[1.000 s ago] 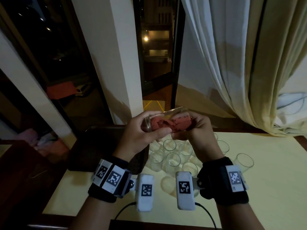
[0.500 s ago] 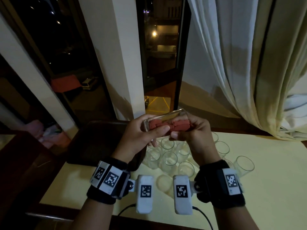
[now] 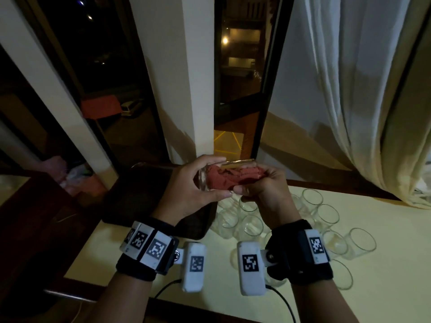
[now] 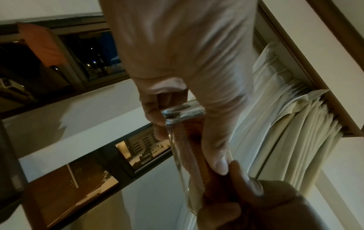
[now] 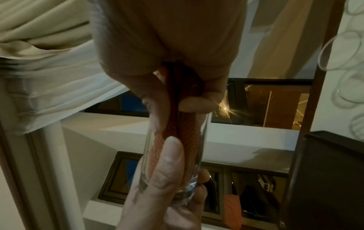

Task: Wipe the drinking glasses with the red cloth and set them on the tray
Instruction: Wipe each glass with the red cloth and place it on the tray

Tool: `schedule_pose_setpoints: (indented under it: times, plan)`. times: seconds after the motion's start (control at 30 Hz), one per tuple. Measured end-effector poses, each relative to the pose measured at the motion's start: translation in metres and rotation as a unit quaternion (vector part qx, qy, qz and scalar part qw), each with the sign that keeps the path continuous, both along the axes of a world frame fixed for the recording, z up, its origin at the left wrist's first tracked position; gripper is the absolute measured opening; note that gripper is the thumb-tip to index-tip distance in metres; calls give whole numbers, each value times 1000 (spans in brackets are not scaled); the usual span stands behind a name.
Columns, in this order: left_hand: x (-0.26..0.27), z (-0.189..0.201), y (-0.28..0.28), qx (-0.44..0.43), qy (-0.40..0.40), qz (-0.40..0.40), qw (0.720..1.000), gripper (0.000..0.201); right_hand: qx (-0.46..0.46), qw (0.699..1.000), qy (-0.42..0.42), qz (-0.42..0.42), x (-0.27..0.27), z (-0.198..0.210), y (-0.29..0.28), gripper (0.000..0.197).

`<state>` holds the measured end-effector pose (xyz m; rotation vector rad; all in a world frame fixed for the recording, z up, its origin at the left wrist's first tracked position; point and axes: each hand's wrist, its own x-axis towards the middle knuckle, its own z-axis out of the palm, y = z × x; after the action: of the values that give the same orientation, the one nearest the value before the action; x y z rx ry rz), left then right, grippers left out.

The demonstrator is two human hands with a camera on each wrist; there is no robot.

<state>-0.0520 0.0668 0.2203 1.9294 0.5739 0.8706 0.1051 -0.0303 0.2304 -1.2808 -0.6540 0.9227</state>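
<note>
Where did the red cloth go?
In the head view the red cloth is stuffed inside the glass held sideways between both hands, above the glasses on the table. The right hand grips its loose end.

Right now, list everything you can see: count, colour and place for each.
Clear drinking glass: one, held sideways between both hands above the table.
Red cloth: one, stuffed inside the held glass.
Clear empty glasses: about a dozen, clustered upright on the table; exact count unclear.
Dark tray: one, at the table's left, nothing visible on it.
Pale yellow table: one, under everything.
Cream curtain: at right.
Left hand: grips the glass's base.
Right hand: pinches the cloth at the rim.
</note>
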Motion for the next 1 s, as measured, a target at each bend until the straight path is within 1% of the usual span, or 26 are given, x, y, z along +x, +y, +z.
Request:
schedule_pose_setpoints:
  times: [0.1,0.23,0.4,0.47,0.57,0.67,0.8,0.93,1.0]
  plan:
    - [-17,-4,16,6,9,-2,1000,65,-19,1000,-8,4,-13,-3,14,39]
    - [-38,-1,44,9,29,-4,1000,69,-24,1000,0,-5,-18,-8,33,37]
    - [-81,-8,90,-33,87,-3,996,69,-35,999,2,-23,-23,-27,55,32]
    - [-101,-15,109,-41,115,9,992,66,-49,998,0,-44,-25,-37,64,32]
    - [-129,-43,144,-55,178,51,981,64,-69,994,18,-82,-30,-54,77,33]
    - [-145,-80,182,-60,259,87,960,65,-90,990,29,-106,-40,-67,90,32]
    - [-145,-105,226,-40,396,133,908,58,-98,987,35,-124,-50,-74,106,30]
    - [-130,-123,280,-25,485,119,866,59,-102,982,27,-154,-47,-81,119,31]
    - [-122,-133,305,-20,526,106,844,64,-102,980,29,-168,-45,-85,128,29]
